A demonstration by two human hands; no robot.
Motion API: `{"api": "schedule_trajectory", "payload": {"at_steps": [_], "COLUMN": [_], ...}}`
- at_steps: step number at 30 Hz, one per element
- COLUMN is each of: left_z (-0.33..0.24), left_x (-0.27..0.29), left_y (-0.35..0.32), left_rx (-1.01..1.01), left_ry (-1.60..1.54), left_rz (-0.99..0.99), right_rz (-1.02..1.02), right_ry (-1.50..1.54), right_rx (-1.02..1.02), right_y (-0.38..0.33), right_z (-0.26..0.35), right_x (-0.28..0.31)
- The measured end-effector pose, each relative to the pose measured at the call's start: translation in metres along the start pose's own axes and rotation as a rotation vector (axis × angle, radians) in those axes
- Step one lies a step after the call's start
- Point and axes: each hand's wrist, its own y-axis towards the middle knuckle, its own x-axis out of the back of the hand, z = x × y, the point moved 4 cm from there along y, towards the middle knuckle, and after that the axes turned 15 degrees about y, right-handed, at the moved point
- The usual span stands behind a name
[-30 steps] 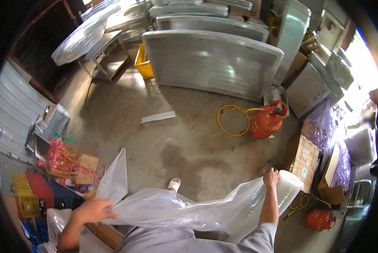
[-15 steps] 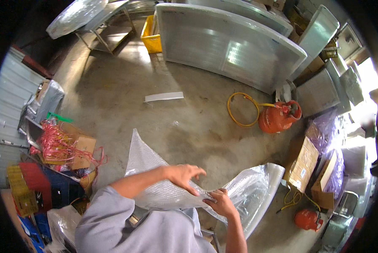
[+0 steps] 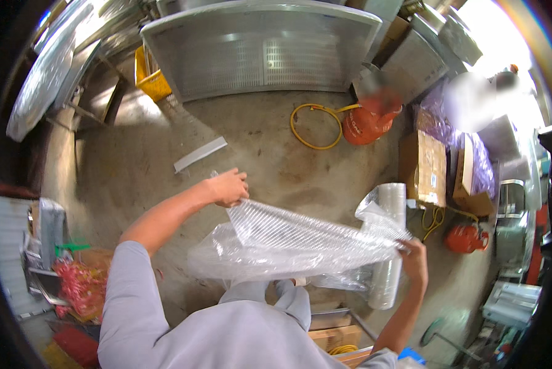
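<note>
Left grip [image 3: 229, 187]: fingers curled around the upper left part of the clear sheet [image 3: 300, 240], grasping it, arm stretched forward.
Right grip [image 3: 414, 255]: closed on the sheet's right end, nearer the body than the left grip.
Sheet: spread between the two grips in front of the legs, with loose folds hanging below the left grip.
Roll [image 3: 387, 289]: just left of the right grip, partly behind the sheet.
Lettering: pale print on the orange cylinder [image 3: 367, 126], which stands well beyond the right grip and a little to its left; its top is blurred.
Label [image 3: 434, 181]: white, on the carton [image 3: 422, 166] beyond the right grip; its print is too small to read.
Hose [image 3: 317, 147]: a yellow loop on the floor, beyond and to the right of the left grip, running to the orange cylinder.
Strip [image 3: 200, 154]: white, on the floor near the left grip, slightly beyond and left.
Panel [image 3: 227, 55]: large, standing far beyond both grips, across the way ahead.
Crate [image 3: 156, 85]: yellow, far beyond and left of the left grip.
Small cylinder [image 3: 464, 238]: red-orange, right of the right grip.
Twine [image 3: 82, 284]: pink, heaped left of the left grip, nearer the body.
</note>
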Motion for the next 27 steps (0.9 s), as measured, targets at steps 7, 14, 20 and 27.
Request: {"api": "schedule_trajectory", "payload": {"at_steps": [7, 14, 20, 27], "left_z": [-0.01, -0.074, -0.139, -0.136], "left_x": [0.187, 0.316, 0.399, 0.443], "left_y": [-0.041, -0.044, -0.007, -0.01], "left_rx": [0.03, -0.197, -0.205, -0.294], "left_ry": [-0.424, -0.513, -0.673, -0.929], "left_rz": [0.138, 0.115, -0.125, -0.144], "right_rz": [-0.895, -1.005, -0.638, -0.794], "right_ry": [-0.12, 1.393, 2.234, 2.422], "right_rx": [-0.066, -0.516, -1.14, -1.278], "right_y": [-0.028, -0.151, -0.183, -0.154], "right_z": [0.009, -0.11, -0.102, 0.027], "right_x": [-0.015, -0.316, -0.652, -0.715]}}
